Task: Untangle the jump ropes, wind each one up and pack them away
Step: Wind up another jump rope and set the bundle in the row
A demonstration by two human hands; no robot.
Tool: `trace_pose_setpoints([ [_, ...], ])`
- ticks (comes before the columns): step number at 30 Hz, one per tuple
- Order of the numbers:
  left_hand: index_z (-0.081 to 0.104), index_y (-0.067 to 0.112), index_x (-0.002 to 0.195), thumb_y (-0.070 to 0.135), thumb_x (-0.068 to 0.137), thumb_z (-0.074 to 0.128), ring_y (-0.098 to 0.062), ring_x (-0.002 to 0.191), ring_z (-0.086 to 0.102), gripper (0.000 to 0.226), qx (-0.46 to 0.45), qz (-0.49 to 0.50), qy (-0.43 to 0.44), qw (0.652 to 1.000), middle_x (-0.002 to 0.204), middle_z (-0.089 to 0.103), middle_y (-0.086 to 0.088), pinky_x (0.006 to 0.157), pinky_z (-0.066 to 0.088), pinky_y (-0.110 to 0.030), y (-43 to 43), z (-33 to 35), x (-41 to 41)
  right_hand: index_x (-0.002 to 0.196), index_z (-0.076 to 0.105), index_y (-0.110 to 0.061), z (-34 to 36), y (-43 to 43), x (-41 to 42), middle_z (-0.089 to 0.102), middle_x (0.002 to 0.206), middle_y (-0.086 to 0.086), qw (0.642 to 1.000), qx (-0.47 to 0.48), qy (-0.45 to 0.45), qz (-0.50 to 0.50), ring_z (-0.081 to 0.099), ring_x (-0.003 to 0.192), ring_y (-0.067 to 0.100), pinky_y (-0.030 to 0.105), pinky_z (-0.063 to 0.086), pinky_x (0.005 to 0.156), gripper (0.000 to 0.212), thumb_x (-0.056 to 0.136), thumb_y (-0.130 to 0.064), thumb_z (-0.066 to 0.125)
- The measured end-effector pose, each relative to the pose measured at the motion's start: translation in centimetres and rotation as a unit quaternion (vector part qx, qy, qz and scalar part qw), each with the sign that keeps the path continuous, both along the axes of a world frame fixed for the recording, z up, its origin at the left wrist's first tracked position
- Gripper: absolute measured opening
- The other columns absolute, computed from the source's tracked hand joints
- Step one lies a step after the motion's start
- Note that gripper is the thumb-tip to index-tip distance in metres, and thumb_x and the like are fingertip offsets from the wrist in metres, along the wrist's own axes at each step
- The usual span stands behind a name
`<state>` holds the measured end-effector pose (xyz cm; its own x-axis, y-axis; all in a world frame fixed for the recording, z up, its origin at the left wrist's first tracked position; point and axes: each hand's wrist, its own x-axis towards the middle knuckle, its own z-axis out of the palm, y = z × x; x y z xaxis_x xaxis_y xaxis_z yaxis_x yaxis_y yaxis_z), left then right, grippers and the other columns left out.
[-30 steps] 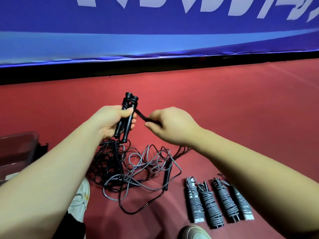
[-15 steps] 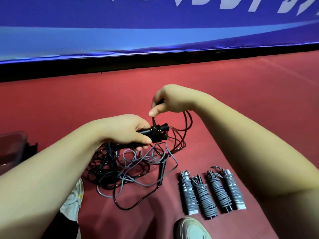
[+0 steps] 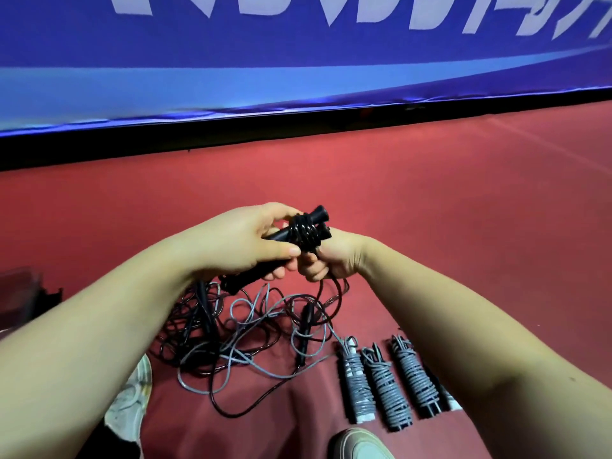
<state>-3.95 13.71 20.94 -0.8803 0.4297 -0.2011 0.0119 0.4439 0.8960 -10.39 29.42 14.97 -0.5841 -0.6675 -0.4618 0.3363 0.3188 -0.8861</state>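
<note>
Red sports flooring fills the lower scene, and a blue banner is stretched along the wall beyond both hands. Large white characters are printed across the banner's top, but they are cut off by the frame and cannot be read.

Two hands are seen, meeting above the floor. A pair of black handles is clasped in the left hand, laid side by side and tilted up toward the right. Several turns of black rope are wound around the handles near their upper ends. The right hand is closed just beside the left, and the loose part of the same black rope is pinched in its curled fingers; from there the rope hangs down to the floor.

Below the hands, a tangle of loose ropes is spread on the floor, made of black and grey strands; the number of ropes in it cannot be counted. One more black handle is seen lying in the tangle.

Below the right hand, four wound grey rope bundles are laid in a row, side by side; the fourth is mostly hidden behind the right forearm. No labels can be read on them.

Two pale shoes are partly seen: one under the left forearm, one at the bottom edge. A clear container is glimpsed well to the left of the left hand.
</note>
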Motion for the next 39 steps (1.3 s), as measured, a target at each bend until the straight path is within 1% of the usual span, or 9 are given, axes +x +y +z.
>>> trace_pose_setpoints([
  [5,0.058,0.007,0.094,0.002,0.093,0.05,-0.011,0.052,0.06,0.009,0.145,0.172,-0.064,0.972,0.069,0.064,-0.006,0.052,0.054,-0.024,-1.9,0.7,-1.0,0.075,0.051,-0.013,-2.0,-1.0,-0.4,0.052,0.059,-0.004,0.979,-0.026,0.113,-0.168,0.049,0.045,0.006,0.02,0.043,0.056,0.034,0.101,-0.03,0.037],
  [9,0.058,0.006,0.088,0.008,0.092,0.054,-0.017,0.064,0.059,0.006,0.112,0.231,-0.071,0.964,0.08,0.062,-0.01,0.071,0.051,-0.034,-3.6,0.6,-1.4,0.111,0.05,-0.014,-2.6,-1.8,-0.1,0.057,0.107,-0.001,0.944,-0.044,0.284,-0.161,0.056,0.097,0.005,0.021,0.039,0.098,0.016,0.097,-0.009,0.045],
  [14,0.059,0.014,0.081,0.009,0.091,0.057,-0.02,0.07,0.06,0.011,0.088,0.255,-0.045,0.962,0.083,0.063,-0.009,0.082,0.051,-0.04,-4.2,0.5,-1.8,0.103,0.047,-0.022,-2.0,-5.8,1.7,0.059,0.083,-0.006,0.939,-0.061,0.301,-0.154,0.057,0.068,0.006,0.017,0.045,0.066,0.01,0.098,-0.014,0.046],
  [17,0.059,0.012,0.09,0.006,0.093,0.054,-0.013,0.055,0.063,0.008,0.129,0.279,-0.051,0.95,0.079,0.064,-0.011,0.063,0.057,-0.03,-5.0,0.2,-1.8,0.103,0.048,-0.021,-2.7,-6.9,2.0,0.058,0.076,-0.006,0.928,-0.052,0.285,-0.232,0.045,0.05,0.004,0.022,0.038,0.055,0.011,0.101,-0.019,0.037],
  [22,0.058,0.008,0.098,0.003,0.093,0.053,-0.011,0.048,0.063,0.008,0.191,0.349,-0.068,0.915,0.078,0.064,-0.012,0.049,0.056,-0.024,-5.9,-0.5,-1.7,0.106,0.061,-0.014,-3.3,-4.9,0.8,0.06,0.095,0.001,0.842,0.115,0.49,-0.195,0.052,0.089,0.014,0.025,0.036,0.075,0.018,0.097,-0.016,0.046],
  [27,0.057,0.003,0.092,0.004,0.094,0.052,-0.011,0.047,0.062,0.006,0.247,0.355,-0.112,0.895,0.074,0.062,-0.009,0.049,0.056,-0.024,-5.9,-0.3,-1.9,0.107,0.067,-0.022,-2.3,-4.7,0.6,0.065,0.095,-0.002,0.797,0.194,0.548,-0.164,0.057,0.093,0.016,0.03,0.042,0.073,0.029,0.091,-0.042,0.054],
  [29,0.057,0.002,0.092,0.004,0.095,0.051,-0.011,0.048,0.062,0.007,0.249,0.348,-0.114,0.897,0.073,0.062,-0.009,0.05,0.056,-0.024,-5.9,-0.2,-1.9,0.1,0.068,-0.023,-2.3,-4.9,0.2,0.066,0.081,-0.006,0.822,0.186,0.502,-0.192,0.058,0.081,0.016,0.03,0.042,0.069,0.026,0.095,-0.038,0.048],
  [33,0.058,0.002,0.097,0.003,0.093,0.053,-0.012,0.05,0.063,0.007,0.224,0.356,-0.094,0.903,0.075,0.064,-0.01,0.048,0.055,-0.024,-5.7,-0.6,-2.0,0.088,0.06,-0.016,-3.7,-5.0,0.6,0.041,0.06,-0.004,0.956,0.021,0.241,-0.168,0.039,0.043,0.007,0.021,0.032,0.047,0.027,0.101,-0.022,0.037],
  [39,0.057,0.004,0.108,0.005,0.093,0.055,-0.015,0.061,0.064,0.015,0.131,0.357,-0.067,0.922,0.08,0.065,-0.01,0.055,0.057,-0.025,-6.4,-2.0,-2.3,0.099,0.063,-0.019,-2.6,-3.4,1.1,0.045,0.064,-0.006,0.919,0.165,0.349,-0.083,0.041,0.053,0.004,0.024,0.035,0.06,0.03,0.101,-0.028,0.035],
])
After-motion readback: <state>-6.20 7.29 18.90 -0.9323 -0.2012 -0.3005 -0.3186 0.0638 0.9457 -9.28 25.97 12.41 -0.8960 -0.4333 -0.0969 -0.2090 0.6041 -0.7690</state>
